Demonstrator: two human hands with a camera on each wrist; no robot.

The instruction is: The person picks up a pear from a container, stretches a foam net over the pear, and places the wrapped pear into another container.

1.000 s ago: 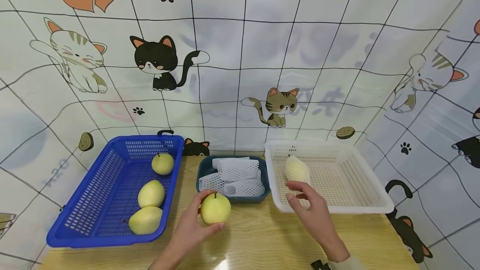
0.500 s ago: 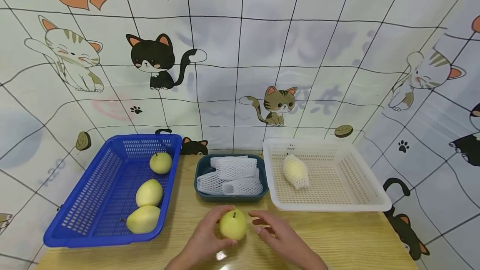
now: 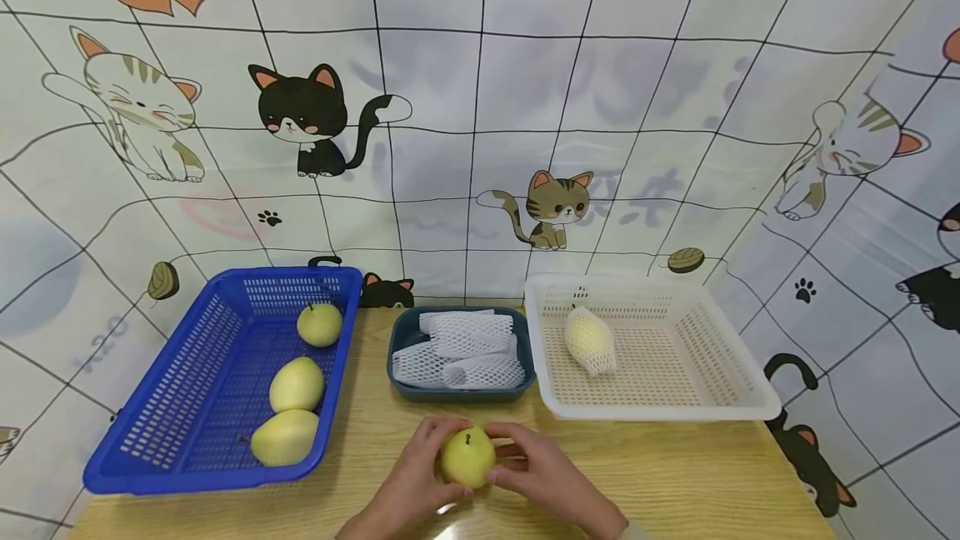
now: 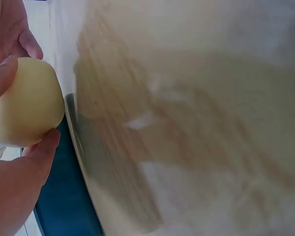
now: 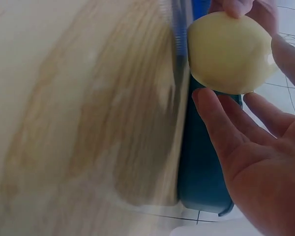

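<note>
A yellow-green pear (image 3: pixel 468 458), stem upward, is held over the near middle of the wooden table. My left hand (image 3: pixel 408 477) grips it from the left, thumb in front and fingers behind. From the right, my right hand (image 3: pixel 547 473) has its thumb and fingertips at the pear's side. In the left wrist view, left fingers and thumb curve around the pear (image 4: pixel 32 103). The right wrist view has the right fingertips against the underside of the pear (image 5: pixel 231 54). Just beyond the hands stands a dark teal tray (image 3: pixel 457 396) with several white foam net sleeves (image 3: pixel 468 338).
At left, a blue plastic basket (image 3: pixel 206 480) has 3 pears along its right side. On the right, a white basket (image 3: pixel 660 415) holds one pear in a foam net (image 3: pixel 590 342). A cat-patterned sheet (image 3: pixel 450 90) rises behind the table (image 3: pixel 690 482).
The left hand has carried the pear right and toward the table's near edge. My right hand has moved left from the white basket and come up to the pear.
</note>
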